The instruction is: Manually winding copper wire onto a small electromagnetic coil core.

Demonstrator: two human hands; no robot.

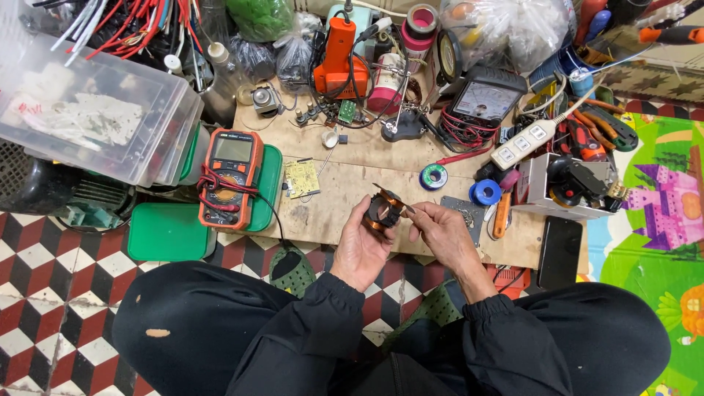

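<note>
Left hand [361, 246] grips a small copper-wound coil [383, 210] from below, held just above the near edge of the wooden desk [345, 183]. Right hand [444, 233] pinches at the coil's right side. Left of them lies an orange multimeter [229, 178]; right, a blue tape roll [485, 192].

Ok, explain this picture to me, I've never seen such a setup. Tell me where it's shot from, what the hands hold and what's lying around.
There is one picture, from a camera worn on a seated person's head, looking down past dark-clothed knees. The left hand holds a small copper-wound coil on a dark frame; the right hand pinches at its edge. In front lies a low wooden board carrying an orange multimeter, a small circuit board, a solder spool, blue tape, a white power strip and a needle meter. A clear plastic box stands to the left.
</note>
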